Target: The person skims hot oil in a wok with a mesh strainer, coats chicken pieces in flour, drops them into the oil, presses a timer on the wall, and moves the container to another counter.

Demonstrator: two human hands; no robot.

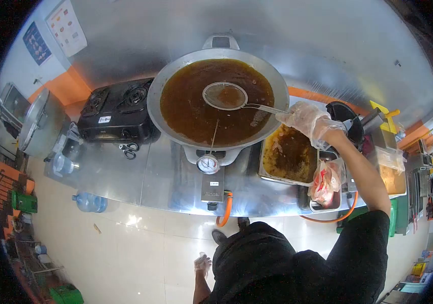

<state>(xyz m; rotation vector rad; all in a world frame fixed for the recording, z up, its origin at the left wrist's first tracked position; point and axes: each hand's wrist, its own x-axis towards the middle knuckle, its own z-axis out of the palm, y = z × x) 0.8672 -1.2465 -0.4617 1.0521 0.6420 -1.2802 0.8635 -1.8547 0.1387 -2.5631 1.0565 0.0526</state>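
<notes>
A steel-topped counter (120,180) was backed by a grey metal wall panel (135,35), beside which a white wall (57,64) with an orange lower band (68,86) was hung with two printed sheets (67,28), while the pale tiled floor (130,263) was marked by bright reflections (133,220) and bordered at left by a dark rack (1,188).

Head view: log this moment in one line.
right hand: holds mesh skimmer; skimmer: over brown liquid in wok, contact unclear; left hand: hangs low; dial thermometer: at near rim
</notes>
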